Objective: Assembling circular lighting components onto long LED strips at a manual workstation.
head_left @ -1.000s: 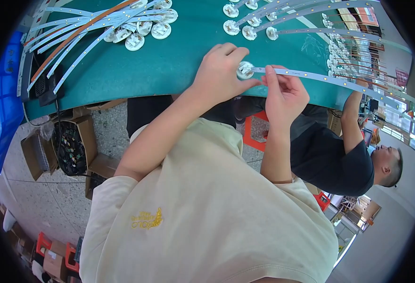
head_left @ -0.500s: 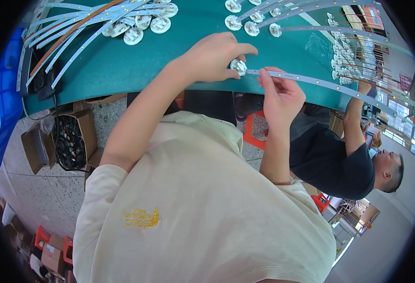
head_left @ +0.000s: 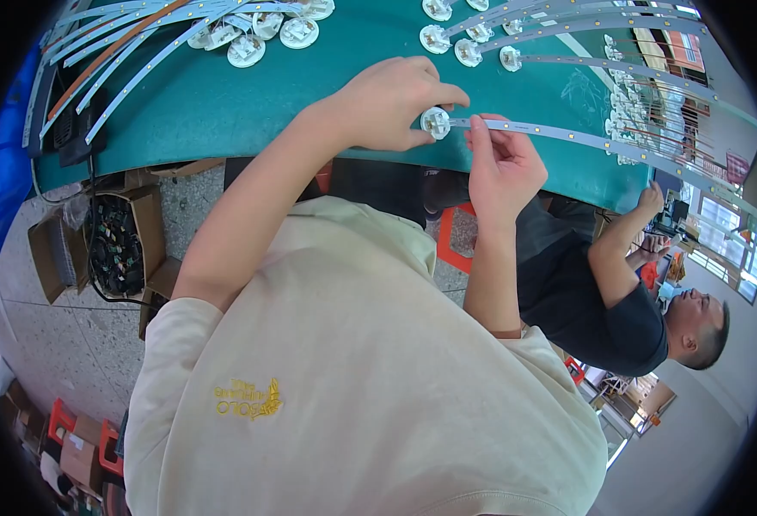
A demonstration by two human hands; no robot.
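Green bench (head_left: 223, 103) is stretching across the top, strewn with white round discs (head_left: 249, 39) and long thin strips. I am pinching one white disc (head_left: 435, 122) with my left hand (head_left: 395, 103) near the bench's front edge, while my right hand (head_left: 503, 168) is gripping the attached strip (head_left: 567, 136) just beside it. Another person (head_left: 610, 292) is sitting at right.

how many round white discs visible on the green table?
About 9: one disc in the left hand, four top left, four top centre. More may be cropped at the top edge.
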